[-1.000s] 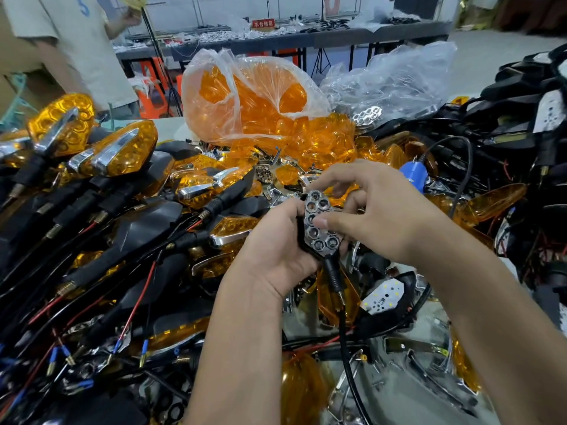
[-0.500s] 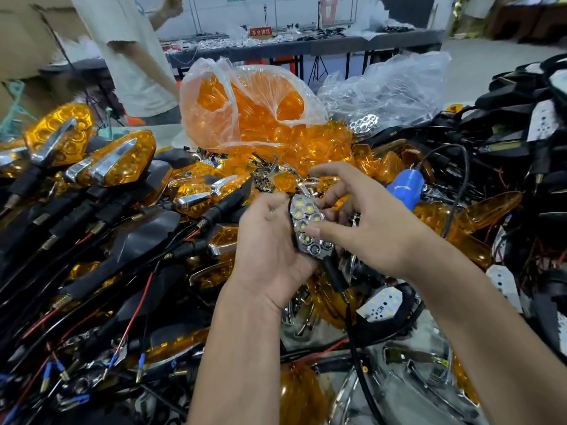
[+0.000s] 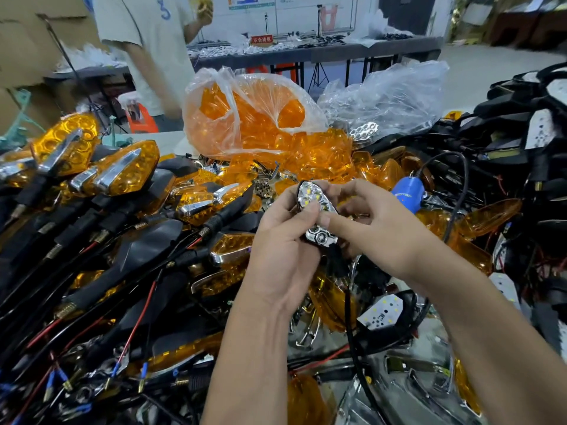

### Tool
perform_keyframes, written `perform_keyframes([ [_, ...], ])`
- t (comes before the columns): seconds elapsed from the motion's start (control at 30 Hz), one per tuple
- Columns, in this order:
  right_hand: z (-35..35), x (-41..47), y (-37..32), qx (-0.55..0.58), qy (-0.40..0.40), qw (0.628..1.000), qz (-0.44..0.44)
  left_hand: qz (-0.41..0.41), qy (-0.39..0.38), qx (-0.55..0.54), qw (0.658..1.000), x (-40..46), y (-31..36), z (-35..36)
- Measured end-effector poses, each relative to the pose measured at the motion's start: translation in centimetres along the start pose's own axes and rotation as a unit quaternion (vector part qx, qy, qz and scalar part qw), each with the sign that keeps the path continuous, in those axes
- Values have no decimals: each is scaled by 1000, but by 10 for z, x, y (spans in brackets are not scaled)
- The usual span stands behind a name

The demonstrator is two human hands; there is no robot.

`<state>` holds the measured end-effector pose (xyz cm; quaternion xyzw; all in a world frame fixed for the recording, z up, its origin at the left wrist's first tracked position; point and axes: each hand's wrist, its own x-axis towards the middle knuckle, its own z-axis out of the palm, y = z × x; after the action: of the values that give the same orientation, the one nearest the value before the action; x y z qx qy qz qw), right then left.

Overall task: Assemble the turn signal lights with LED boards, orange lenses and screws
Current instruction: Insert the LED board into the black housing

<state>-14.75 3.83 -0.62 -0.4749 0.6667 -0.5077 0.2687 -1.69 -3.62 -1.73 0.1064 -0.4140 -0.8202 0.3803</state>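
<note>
Seating reflector into turn signal housing [image 3: 317, 216], left hand [image 3: 283, 240] gripping, right hand [image 3: 372, 223] pinching it; next, probably fetching orange lens [image 3: 487, 214].

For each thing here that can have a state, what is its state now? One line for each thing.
Turn signal light: held in both hands, reflector face bare, no orange lens on it.
Left hand: grips the light from the left side.
Right hand: pinches the light, fingertip on its face.
Bag of orange lenses: open, lenses spilling out in front.
Finished lights: lenses fitted, piled at left.
Loose LED board: lying unmounted.
</note>
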Motion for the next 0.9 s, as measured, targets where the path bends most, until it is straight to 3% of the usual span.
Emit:
perform_keyframes([
  [0.4, 4, 6, 8, 21, 26, 999, -14, 92, 48, 60, 993, 5, -12, 0],
  [0.77, 2, 5, 8, 40, 0, 999, -14, 93, 39, 24, 995, 6, -10, -5],
  [0.9, 4, 7, 8, 30, 12, 999, 2, 109, 43, 69, 991, 6, -12, -5],
])
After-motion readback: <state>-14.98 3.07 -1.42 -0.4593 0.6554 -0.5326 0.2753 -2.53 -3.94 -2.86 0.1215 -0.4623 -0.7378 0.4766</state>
